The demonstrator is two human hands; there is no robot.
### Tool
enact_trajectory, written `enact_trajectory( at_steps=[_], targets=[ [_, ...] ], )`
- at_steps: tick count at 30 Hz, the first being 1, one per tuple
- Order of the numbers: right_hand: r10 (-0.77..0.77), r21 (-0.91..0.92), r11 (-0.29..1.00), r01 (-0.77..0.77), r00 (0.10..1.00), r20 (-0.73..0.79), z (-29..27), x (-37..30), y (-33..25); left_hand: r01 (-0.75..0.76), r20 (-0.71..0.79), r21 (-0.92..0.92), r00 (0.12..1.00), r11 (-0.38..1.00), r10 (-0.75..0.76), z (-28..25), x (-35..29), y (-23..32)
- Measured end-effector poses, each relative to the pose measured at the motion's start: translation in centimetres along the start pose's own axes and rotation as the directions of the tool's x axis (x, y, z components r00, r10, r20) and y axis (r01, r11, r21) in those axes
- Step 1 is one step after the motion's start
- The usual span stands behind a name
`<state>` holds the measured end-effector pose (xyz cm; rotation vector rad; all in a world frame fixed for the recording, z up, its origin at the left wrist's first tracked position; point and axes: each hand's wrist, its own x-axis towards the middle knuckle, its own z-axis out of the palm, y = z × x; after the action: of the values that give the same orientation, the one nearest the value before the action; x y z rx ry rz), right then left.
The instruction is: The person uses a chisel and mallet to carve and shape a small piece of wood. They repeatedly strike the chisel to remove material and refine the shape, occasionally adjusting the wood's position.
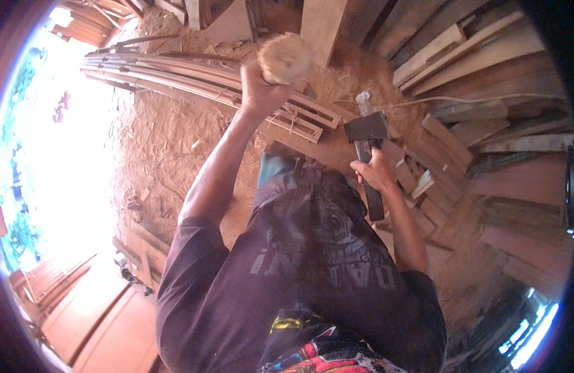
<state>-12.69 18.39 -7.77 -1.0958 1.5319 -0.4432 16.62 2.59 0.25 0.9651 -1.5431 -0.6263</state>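
Note:
Raised in front of me at the upper middle, my left hand (pixel 264 94) is closed around a pale, round wooden piece (pixel 286 58). Its near end looks like a disc and is a little blurred, so its full length cannot be made out. To the right and lower, my right hand (pixel 377 170) grips the dark handle of a mallet (pixel 366 128). The mallet's blocky dark head points away from me and is apart from the wooden piece. Its handle runs down past my fingers toward my side.
Bundled long wooden strips (pixel 175 73) lie on the dusty, shaving-covered ground (pixel 151 149) ahead. Boards (pixel 464 56) are stacked at the far right, with offcuts (pixel 427 186) beside my right arm. Reddish panels (pixel 91 323) lie at the lower left. A pale cord (pixel 467 98) crosses the right side.

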Motion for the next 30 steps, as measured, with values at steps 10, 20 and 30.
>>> enact_trajectory(
  at_steps=[10, 20, 30],
  targets=[
    [-0.023, -0.577, 0.809, -0.112, 0.975, -0.221, 4.4, -1.0, 1.9, 0.287, -0.088, -0.249, 0.945, 0.925, -0.316, -5.3, 1.3, -0.2],
    [-0.349, -0.386, 0.899, 0.209, 0.874, -0.338, 1.0, -1.3, -13.9, 0.238, 0.126, -0.237, 0.969, 0.942, -0.213, -3.8, 0.3, -1.8],
    [-0.613, -0.271, 0.790, 0.550, 0.694, -0.378, 4.8, -2.3, -29.8, -0.071, 0.575, 0.236, 0.814, 0.969, -0.080, -10.7, 2.5, -5.6]
  ],
)
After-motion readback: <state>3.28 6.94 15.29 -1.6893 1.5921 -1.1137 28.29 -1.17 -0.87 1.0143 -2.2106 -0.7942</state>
